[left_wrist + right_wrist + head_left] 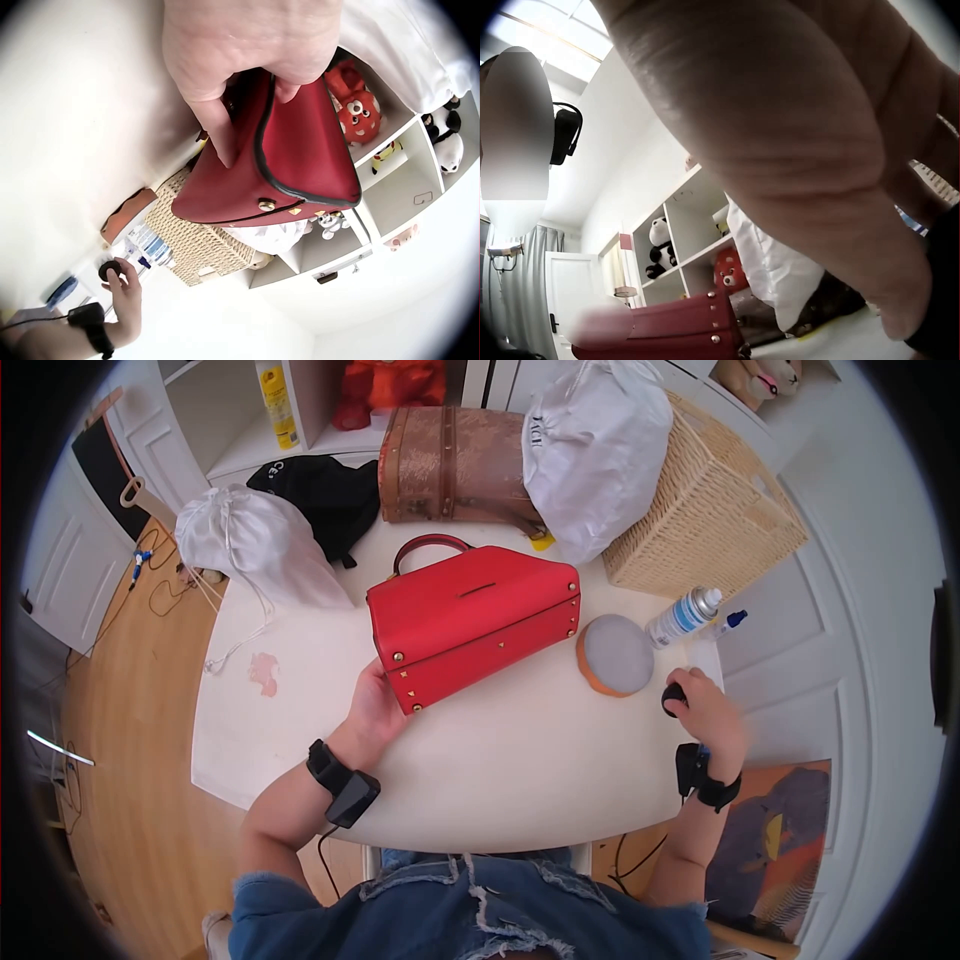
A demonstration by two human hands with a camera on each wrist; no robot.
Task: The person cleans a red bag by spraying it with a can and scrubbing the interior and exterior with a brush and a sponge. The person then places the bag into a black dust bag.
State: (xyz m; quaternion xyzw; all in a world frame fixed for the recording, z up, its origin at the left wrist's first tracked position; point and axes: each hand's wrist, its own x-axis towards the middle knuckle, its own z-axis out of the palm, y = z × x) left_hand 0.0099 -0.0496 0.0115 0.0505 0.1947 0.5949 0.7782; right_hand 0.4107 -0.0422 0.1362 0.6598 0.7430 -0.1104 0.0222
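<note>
A red handbag (475, 615) with a handle and small gold studs is tilted over the table, its studded base facing me. My left hand (375, 710) grips its lower left corner; in the left wrist view, thumb and fingers straddle the dark-edged side panel (304, 142). Off to the right, my right hand (712, 710) holds a small black round object (674, 700) in its fingers, whose kind I cannot tell. Just beyond that hand are a round grey-topped pad (617, 655) with an orange side, a white-and-blue spray can (685, 617) and a blue-topped bottle (735, 622).
Along the back of the white table (500, 780) lie a white drawstring bag (260, 545), a black cloth bag (325, 500), a brown patterned bag (470, 460), another white drawstring bag (600, 450) and a woven basket (700, 510). Shelves with plush toys stand behind.
</note>
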